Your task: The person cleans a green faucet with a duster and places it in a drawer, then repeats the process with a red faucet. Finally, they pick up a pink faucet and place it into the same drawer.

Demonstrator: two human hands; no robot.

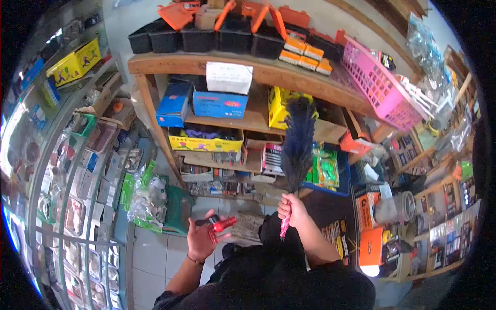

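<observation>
My right hand [292, 210] is wrapped round the pink-and-white handle of a feather duster [299, 142]. Its dark feathers point up, in front of the shelves. To the left, my left hand [201, 238] is palm up with its fingers partly spread, holding a small glossy red and black item [223, 224] across the palm and fingers. I cannot make out exactly what that item is. Both hands are in front of my body, above the tiled floor.
A wooden shelf [191, 64] ahead carries black bins with orange lids [235, 36], blue boxes [221, 105] and a yellow box [206, 143]. A pink basket [374, 85] stands upper right. Glass display shelving [67, 227] lines the left; a green crate [179, 209] sits low nearby.
</observation>
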